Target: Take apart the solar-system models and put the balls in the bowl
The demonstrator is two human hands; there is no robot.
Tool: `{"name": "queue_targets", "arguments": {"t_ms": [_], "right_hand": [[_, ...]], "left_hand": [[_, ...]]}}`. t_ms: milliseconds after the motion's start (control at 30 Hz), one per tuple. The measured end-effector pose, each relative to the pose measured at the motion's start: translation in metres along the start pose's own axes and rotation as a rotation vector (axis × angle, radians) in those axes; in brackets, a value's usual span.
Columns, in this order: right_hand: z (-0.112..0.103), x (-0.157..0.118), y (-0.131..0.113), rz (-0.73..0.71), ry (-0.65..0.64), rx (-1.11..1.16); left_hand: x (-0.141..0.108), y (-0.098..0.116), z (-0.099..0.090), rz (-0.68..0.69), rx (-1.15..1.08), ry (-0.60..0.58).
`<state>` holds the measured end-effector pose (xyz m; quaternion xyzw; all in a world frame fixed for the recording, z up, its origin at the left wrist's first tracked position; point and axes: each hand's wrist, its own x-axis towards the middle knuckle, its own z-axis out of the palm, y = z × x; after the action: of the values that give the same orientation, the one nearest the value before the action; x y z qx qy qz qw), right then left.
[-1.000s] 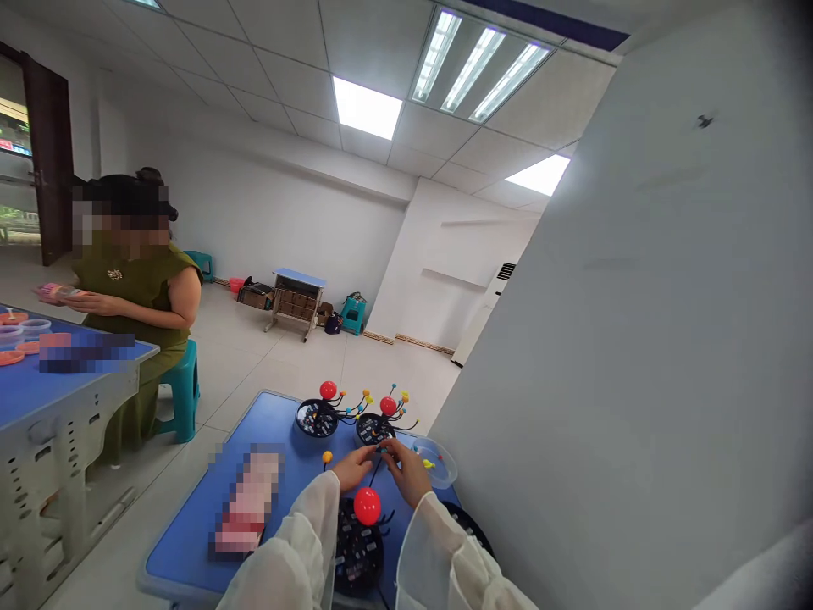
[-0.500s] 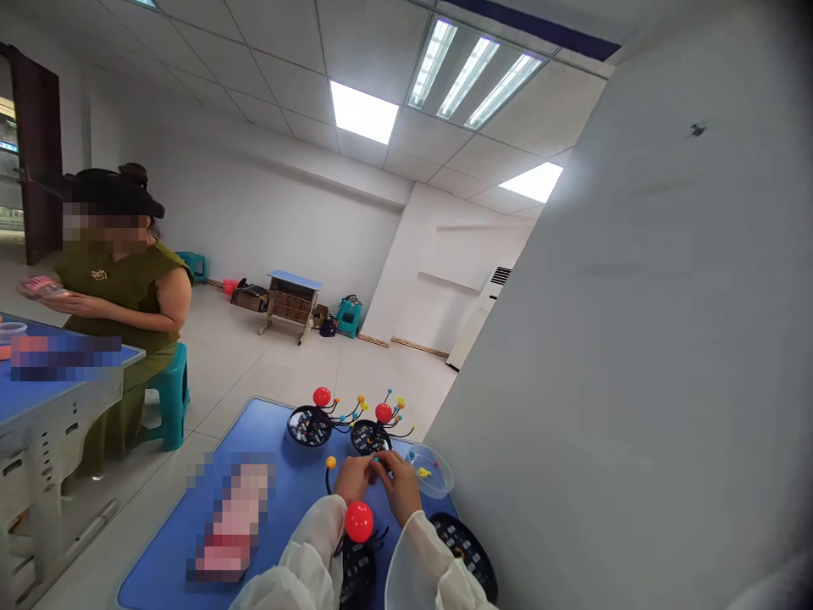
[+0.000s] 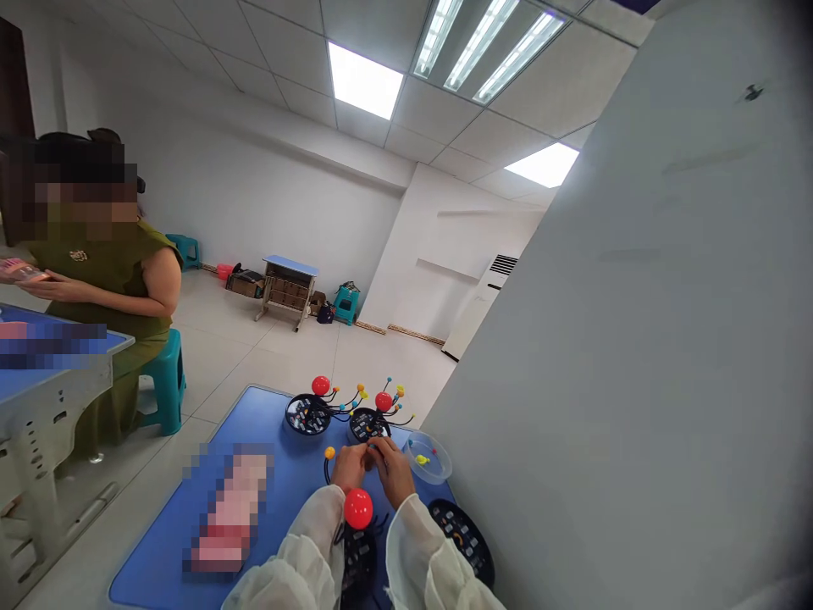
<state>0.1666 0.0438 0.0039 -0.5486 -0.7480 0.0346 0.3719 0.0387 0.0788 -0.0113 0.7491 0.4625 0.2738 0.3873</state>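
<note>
My left hand [image 3: 351, 468] and my right hand [image 3: 395, 476] meet fingertip to fingertip over the desk. Between the fingertips shows a speck of a small blue ball [image 3: 371, 446], pinched by my right hand. My left fingers are closed too, but what they grip is hidden. Between my forearms stands a model with a big red ball [image 3: 359, 509] above a round black base [image 3: 359, 563], partly covered by my sleeves. One black curved arm of it ends in an orange ball [image 3: 329, 453], just left of my left hand.
Two similar models, one with a black base [image 3: 307, 415], the other with a red ball [image 3: 383, 402], stand at the desk's far edge. A clear plastic bowl [image 3: 438, 476] holds small coloured pieces. Another black base [image 3: 467, 542] lies right, near the wall. A person [image 3: 107, 271] sits left.
The view has shifted slightly, so the room and desk sit a little differently. My hands stay together at the fingertips, and the blue ball shows less now.
</note>
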Motion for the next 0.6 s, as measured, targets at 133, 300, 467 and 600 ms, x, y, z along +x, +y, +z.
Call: {"name": "queue_targets", "arguments": {"t_ms": [133,300,467,600], "right_hand": [[0.0011,0.0014,-0.0015,-0.008,0.005,0.003],[-0.0020,0.0036,-0.0004,-0.034,-0.031,-0.025],[0.0004,0.0004,-0.0019,0.008,0.030,-0.064],[0.0028,-0.0025,-0.0025,0.016,0.053,-0.083]], "left_hand": [[-0.0008,0.0009,-0.0011,-0.012,0.011,0.006],[-0.0008,0.0017,-0.0015,-0.007,0.020,-0.001],[-0.0016,0.0054,-0.0003,-0.001,0.011,-0.009],[-0.0027,0.0071,-0.0005,-0.009,0.016,-0.016]]}}
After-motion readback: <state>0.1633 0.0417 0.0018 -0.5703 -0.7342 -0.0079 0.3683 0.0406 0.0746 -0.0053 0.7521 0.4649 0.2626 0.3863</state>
